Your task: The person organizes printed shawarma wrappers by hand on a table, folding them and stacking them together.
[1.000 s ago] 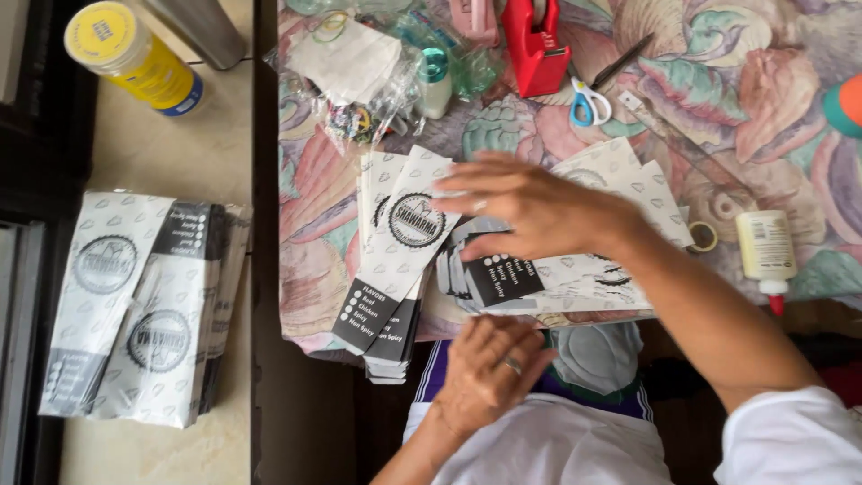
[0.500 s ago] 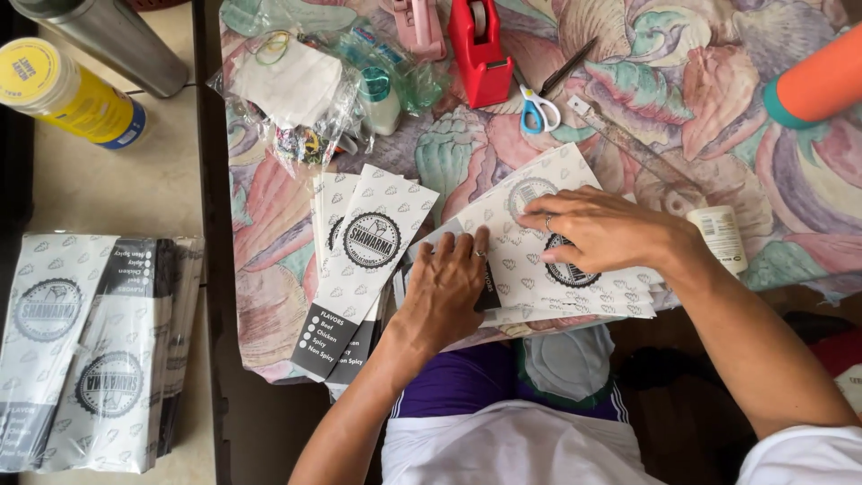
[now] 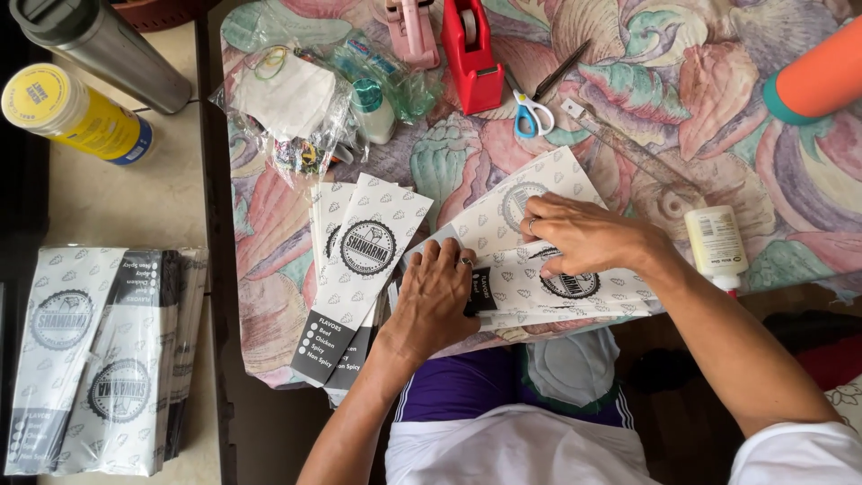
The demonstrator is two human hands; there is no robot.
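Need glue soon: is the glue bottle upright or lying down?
Lying down. The glue bottle lies flat on the tablecloth, red tip toward the table's near edge, just right of the right hand.

Two bare forearms, no watch or bracelet on either wrist. A ring on a finger of the left hand (image 3: 434, 301), dark and narrow. Another ring on a finger of the right hand (image 3: 585, 238), thin and pale, metal by the look. White short sleeve (image 3: 795, 454) well up the right arm, far back from the fingers, loose at the hem. White shirt (image 3: 507, 449) across the body, below both wrists. Purple shorts (image 3: 462, 386) under the shirt hem, with a grey panel (image 3: 570, 364) edged in dark green toward the right leg.
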